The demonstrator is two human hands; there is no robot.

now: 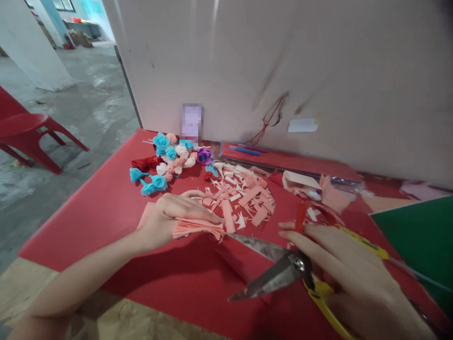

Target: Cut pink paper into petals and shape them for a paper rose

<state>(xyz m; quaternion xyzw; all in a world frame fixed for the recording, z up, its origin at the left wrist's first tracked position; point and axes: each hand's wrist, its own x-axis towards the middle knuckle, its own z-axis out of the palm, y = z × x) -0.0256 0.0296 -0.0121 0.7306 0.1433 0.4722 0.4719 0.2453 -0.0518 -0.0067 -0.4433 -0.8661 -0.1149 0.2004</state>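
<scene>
My left hand (184, 211) is closed around a folded stack of pink crepe paper (198, 228), its layered edge facing me. In my right hand (339, 264) is a pair of scissors (274, 264) with red and yellow handles. The blades are spread apart, and the upper blade's tip is close to the stack's right end; I cannot tell if it touches. Just beyond my left hand lies a heap of pink and white paper scraps (247, 193).
Crepe paper flowers (177, 160) in blue, pink, white, red and purple sit at the back left of the red table (88, 212). A blue pen (245, 150) lies by the wall. Green sheet (417, 236) at right; red plastic chair (28, 123) on the floor at left.
</scene>
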